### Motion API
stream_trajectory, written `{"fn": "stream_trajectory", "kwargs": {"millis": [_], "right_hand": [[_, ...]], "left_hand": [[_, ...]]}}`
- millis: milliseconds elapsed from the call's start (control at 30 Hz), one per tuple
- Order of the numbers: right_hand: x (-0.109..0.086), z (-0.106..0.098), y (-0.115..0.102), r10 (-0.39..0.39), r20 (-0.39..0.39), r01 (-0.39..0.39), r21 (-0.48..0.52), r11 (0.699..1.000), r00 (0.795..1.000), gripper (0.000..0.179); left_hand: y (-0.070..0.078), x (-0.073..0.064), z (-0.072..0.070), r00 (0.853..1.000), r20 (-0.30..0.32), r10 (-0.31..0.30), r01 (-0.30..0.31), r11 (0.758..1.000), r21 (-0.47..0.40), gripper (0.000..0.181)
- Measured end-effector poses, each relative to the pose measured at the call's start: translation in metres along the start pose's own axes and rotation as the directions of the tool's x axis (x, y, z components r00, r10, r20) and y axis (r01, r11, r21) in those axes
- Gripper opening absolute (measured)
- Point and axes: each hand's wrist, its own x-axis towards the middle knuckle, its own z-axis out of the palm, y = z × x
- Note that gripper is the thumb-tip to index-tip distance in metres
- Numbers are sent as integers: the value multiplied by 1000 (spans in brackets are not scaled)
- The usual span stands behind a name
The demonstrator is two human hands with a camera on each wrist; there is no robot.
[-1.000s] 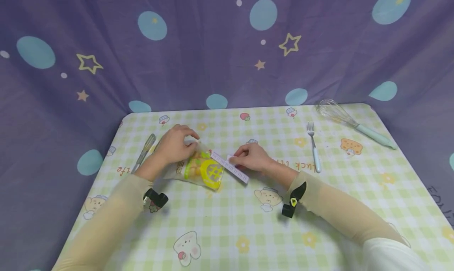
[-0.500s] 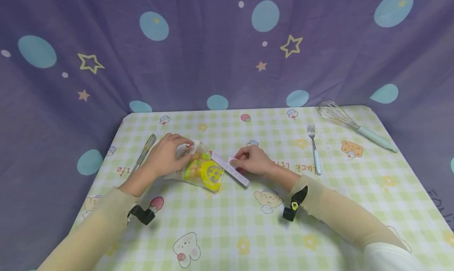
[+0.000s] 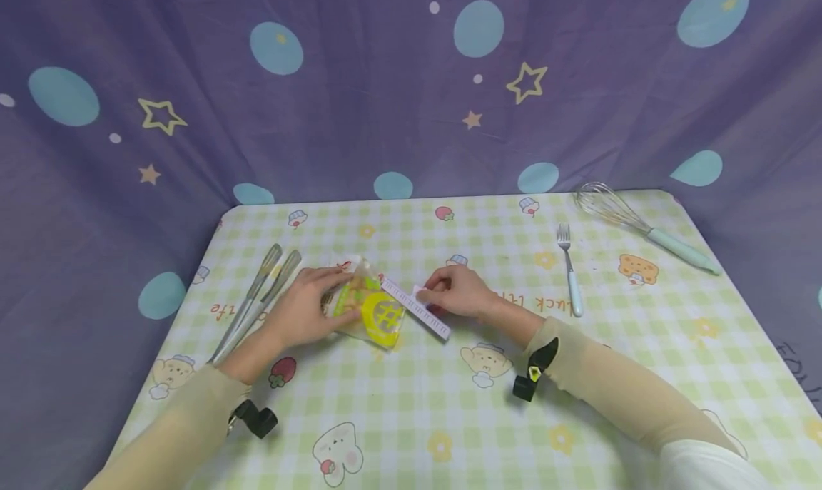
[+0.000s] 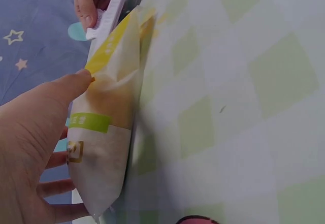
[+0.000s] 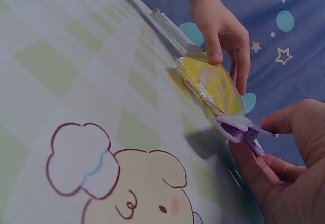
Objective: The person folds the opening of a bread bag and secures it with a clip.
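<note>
A white and clear food bag point(image 3: 349, 303) with yellow and green print lies on the table, with pale yellow pieces showing inside. My left hand point(image 3: 311, 308) grips it across its width, thumb on the near side and fingers reaching behind, as the left wrist view point(image 4: 30, 127) also shows. A pale purple bag clip point(image 3: 424, 315) lies along the bag's right end. My right hand point(image 3: 459, 290) pinches the clip's lever between thumb and fingers. In the right wrist view the clip point(image 5: 238, 130) meets the end of the bag; how far it grips the bag I cannot tell.
Metal tongs point(image 3: 257, 297) lie left of the bag, partly behind my left forearm. To the right are a fork point(image 3: 570, 272) with a light blue handle and a whisk point(image 3: 648, 230) with a mint handle. A checked cloth point(image 3: 398, 419) covers the table.
My left hand has moved down and toward me from the bag's far edge and now spans the bag, uncovering more of the tongs. The right hand and clip have barely moved.
</note>
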Motion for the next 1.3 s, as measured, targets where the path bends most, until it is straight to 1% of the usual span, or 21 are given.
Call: {"fn": "stream_trajectory", "kwargs": {"millis": [133, 200, 367, 500, 767, 1000, 1300], "right_hand": [[0, 0, 2, 2, 5, -2, -15, 1000, 1000, 23], [1, 0, 2, 9, 17, -9, -6, 1000, 1000, 25], [1, -3, 1, 37, 69, -41, 69, 997, 997, 30], [0, -4, -1, 51, 95, -61, 113, 992, 994, 28], [3, -2, -4, 57, 90, -68, 118, 991, 994, 24], [10, 0, -5, 48, 93, -60, 135, 989, 995, 22], [17, 4, -10, 78, 79, -89, 147, 985, 994, 19]], "left_hand": [[-1, -1, 3, 1000, 4, -11, 11, 1000, -1, 76], [-1, -1, 4, 1000, 6, -10, 10, 1000, 9, 77], [-1, 1, 5, 1000, -5, 4, -4, 1000, 23, 78], [-2, 1, 6, 1000, -13, 19, -19, 1000, 23, 78], [-2, 2, 5, 999, -19, 28, -27, 999, 32, 77], [-2, 2, 6, 1000, -15, 23, -23, 999, 34, 78], [-3, 3, 5, 1000, -15, 18, -18, 999, 31, 77]]}}
